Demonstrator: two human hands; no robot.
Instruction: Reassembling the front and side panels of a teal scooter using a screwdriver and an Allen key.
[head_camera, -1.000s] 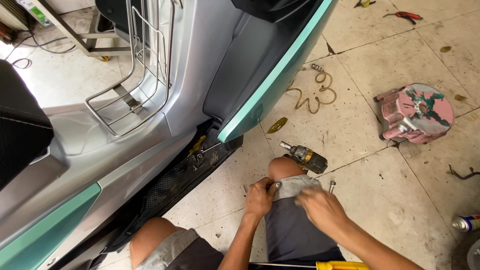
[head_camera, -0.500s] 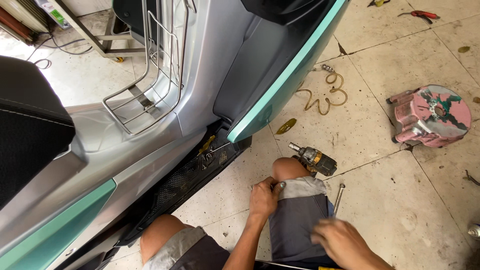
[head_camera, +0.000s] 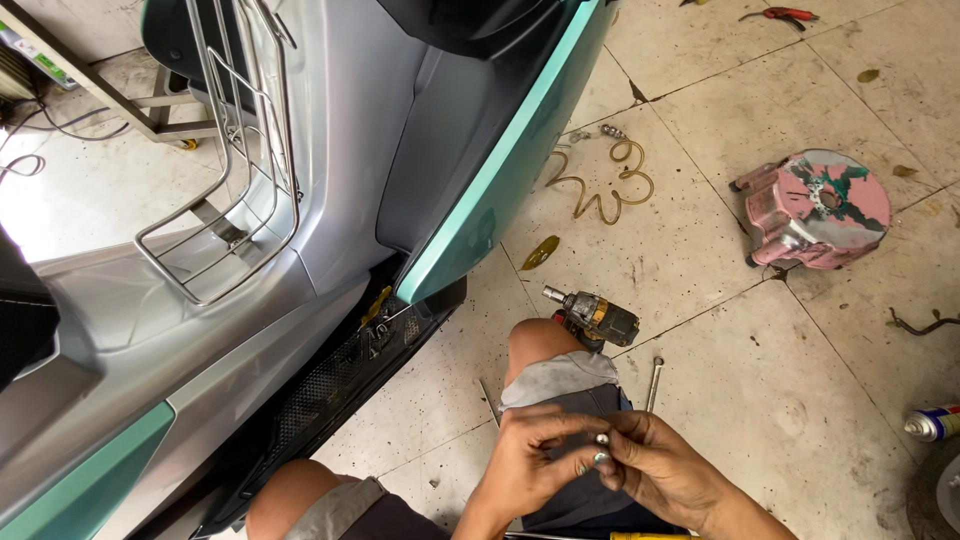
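My left hand (head_camera: 528, 458) and my right hand (head_camera: 658, 466) meet over my right knee, fingertips pinched together around a small metal bolt with a washer (head_camera: 601, 448). Both hands touch it. A cordless drill (head_camera: 598, 318) lies on the tiled floor just beyond that knee. A thin metal wrench (head_camera: 654, 383) lies to the knee's right. The scooter's teal and grey body panel (head_camera: 500, 190) rises to the left, with the black footboard (head_camera: 340, 390) below it.
A wire basket (head_camera: 235, 170) hangs on the scooter's front. A curled brass-coloured wire (head_camera: 600, 190) lies on the tiles, a pink overturned stool (head_camera: 820, 210) at right, a spray can (head_camera: 932, 422) at the right edge, red pliers (head_camera: 780, 15) at top.
My right hand has come up from my lap to join the left over the knee. The view has tilted so the scooter fills more of the left.
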